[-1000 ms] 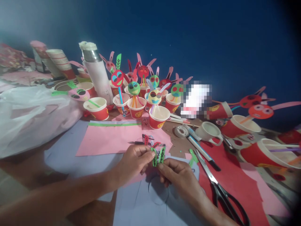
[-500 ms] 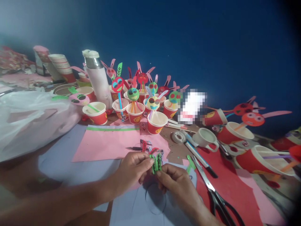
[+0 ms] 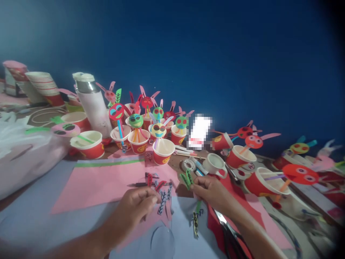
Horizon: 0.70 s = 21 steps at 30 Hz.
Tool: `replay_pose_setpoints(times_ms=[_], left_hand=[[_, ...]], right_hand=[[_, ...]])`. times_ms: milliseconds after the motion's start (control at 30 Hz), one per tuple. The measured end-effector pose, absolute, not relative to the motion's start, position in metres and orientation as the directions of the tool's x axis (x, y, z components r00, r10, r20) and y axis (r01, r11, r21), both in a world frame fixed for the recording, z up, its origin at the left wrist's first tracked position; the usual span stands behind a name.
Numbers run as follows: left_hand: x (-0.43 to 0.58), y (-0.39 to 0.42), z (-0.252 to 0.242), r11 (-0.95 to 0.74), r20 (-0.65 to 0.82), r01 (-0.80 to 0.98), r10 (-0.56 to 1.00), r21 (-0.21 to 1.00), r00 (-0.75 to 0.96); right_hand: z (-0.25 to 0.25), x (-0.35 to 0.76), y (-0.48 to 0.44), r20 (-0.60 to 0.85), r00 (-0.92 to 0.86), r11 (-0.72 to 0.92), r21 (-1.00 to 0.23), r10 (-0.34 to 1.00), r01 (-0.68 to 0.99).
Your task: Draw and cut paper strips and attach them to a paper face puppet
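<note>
Between the thumb and fingers of my right hand (image 3: 208, 187) are green paper strips (image 3: 186, 179) with black markings, held up near the tape roll. My left hand (image 3: 140, 203) is closed in a pinch beside red and grey-blue patterned paper pieces (image 3: 162, 202); whether anything is between its fingertips is hidden. Below my right hand lies another patterned strip (image 3: 196, 223), pale yellow-green. A drawn circle (image 3: 162, 241) shows on the blue-grey paper in front of my hands. Black-handled scissors (image 3: 229, 233) lie under my right forearm on red paper.
Red paper cups (image 3: 163, 151) holding paper faces on straws stand along the back and right. A flask (image 3: 93, 104), a plastic bag (image 3: 24, 154) and stacked cups (image 3: 43, 86) are at left. A white mug (image 3: 215, 164) and tape roll (image 3: 188, 165) sit right of centre.
My hands have moved apart, and the green strips both touched are now in my right hand only. The patterned pieces near my left hand show more fully. The view has turned to the right.
</note>
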State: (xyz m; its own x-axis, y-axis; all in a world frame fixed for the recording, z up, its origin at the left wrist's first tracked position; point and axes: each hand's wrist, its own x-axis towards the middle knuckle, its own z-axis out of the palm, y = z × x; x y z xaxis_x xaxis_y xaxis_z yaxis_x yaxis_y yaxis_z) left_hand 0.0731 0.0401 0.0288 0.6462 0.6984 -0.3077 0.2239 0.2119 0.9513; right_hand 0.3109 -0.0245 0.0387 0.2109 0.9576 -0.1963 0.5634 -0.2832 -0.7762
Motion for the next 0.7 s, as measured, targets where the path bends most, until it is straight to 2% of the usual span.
replay_pose_setpoints(times_ms=[100,233,333,433,567,700], left_hand=[[0.072,0.041,0.027,0.162,-0.29,0.251,0.704,0.954,0.648],[0.071,0.043,0.028,0.189,-0.332,0.282,0.682,0.941,0.651],[0.072,0.044,0.028,0.208,-0.355,0.296,0.679,0.932,0.642],[0.073,0.046,0.023,0.205,-0.345,0.286,0.694,0.936,0.632],[0.074,0.05,0.013,0.255,-0.343,0.23,0.67,0.939,0.659],[0.074,0.051,0.011,0.331,-0.34,0.149,0.647,0.932,0.682]], right_hand=[[0.03,0.317,-0.021,-0.159,0.277,-0.303,-0.721,0.948,0.623],[0.032,0.326,-0.019,-0.101,0.382,-0.353,-0.647,0.918,0.676],[0.039,0.33,-0.018,-0.098,0.384,-0.356,-0.63,0.918,0.69],[0.042,0.326,-0.018,-0.082,0.36,-0.323,-0.652,0.929,0.686],[0.043,0.311,-0.021,-0.031,0.306,-0.223,-0.755,0.951,0.617],[0.053,0.293,-0.033,0.005,0.185,-0.116,-0.762,0.983,0.637]])
